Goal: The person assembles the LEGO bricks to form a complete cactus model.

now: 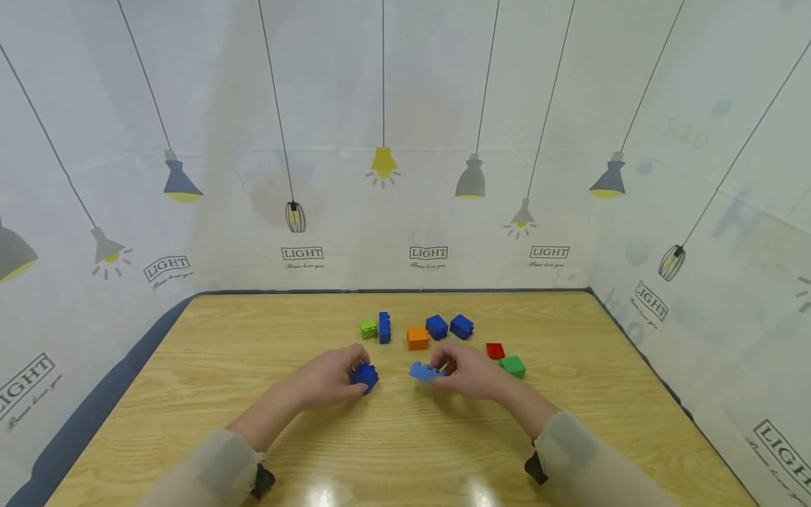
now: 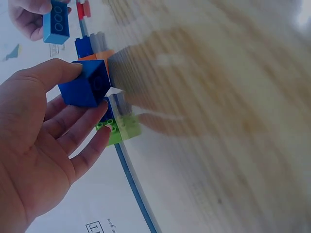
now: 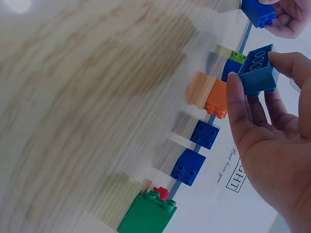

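My left hand (image 1: 326,380) pinches a dark blue toy brick (image 1: 364,378) between thumb and fingers, over the near middle of the table. In the left wrist view that blue brick (image 2: 86,83) shows a smooth slanted side, the thumb on its top edge. A short gap to the right, my right hand (image 1: 469,370) grips a longer light blue brick (image 1: 426,371) by its right end. The right wrist view shows the hollow underside of the light blue brick (image 3: 257,65), with a row of round tubes; its studs point away. The two held bricks are apart.
Beyond the hands on the wooden table (image 1: 253,324) stand a lime green brick (image 1: 368,329), an upright blue brick (image 1: 384,327), an orange brick (image 1: 417,339) and two blue bricks (image 1: 436,327). Right of my right hand lie a red brick (image 1: 495,351) and a green brick (image 1: 512,366).
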The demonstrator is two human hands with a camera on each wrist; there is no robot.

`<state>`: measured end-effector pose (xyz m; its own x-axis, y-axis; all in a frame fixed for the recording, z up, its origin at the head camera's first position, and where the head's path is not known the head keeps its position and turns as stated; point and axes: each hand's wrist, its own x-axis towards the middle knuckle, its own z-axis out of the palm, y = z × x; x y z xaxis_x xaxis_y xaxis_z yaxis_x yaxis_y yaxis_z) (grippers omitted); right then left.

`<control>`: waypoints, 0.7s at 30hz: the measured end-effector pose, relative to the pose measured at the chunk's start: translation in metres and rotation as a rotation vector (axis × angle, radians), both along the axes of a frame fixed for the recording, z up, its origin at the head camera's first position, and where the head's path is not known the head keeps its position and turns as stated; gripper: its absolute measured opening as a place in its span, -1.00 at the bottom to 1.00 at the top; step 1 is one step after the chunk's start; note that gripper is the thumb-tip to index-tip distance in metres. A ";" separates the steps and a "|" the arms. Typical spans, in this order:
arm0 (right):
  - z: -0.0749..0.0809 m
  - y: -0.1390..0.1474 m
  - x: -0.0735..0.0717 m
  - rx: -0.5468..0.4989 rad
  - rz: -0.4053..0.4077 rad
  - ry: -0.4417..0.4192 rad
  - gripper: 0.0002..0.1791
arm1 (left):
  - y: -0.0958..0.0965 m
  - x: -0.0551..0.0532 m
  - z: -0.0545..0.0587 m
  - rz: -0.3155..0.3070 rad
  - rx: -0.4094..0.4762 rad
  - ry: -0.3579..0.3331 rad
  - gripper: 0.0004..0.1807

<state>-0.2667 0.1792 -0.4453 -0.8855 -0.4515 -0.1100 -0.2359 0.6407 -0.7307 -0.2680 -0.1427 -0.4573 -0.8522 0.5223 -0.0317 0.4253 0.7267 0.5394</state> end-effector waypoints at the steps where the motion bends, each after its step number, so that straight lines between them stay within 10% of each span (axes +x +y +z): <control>1: 0.001 0.002 0.002 -0.005 0.002 0.002 -0.78 | 0.002 0.000 0.000 -0.008 0.003 0.003 -0.63; 21: 0.008 0.017 0.017 -0.050 0.006 -0.003 -0.78 | 0.038 -0.001 -0.007 -0.097 0.111 -0.089 -0.60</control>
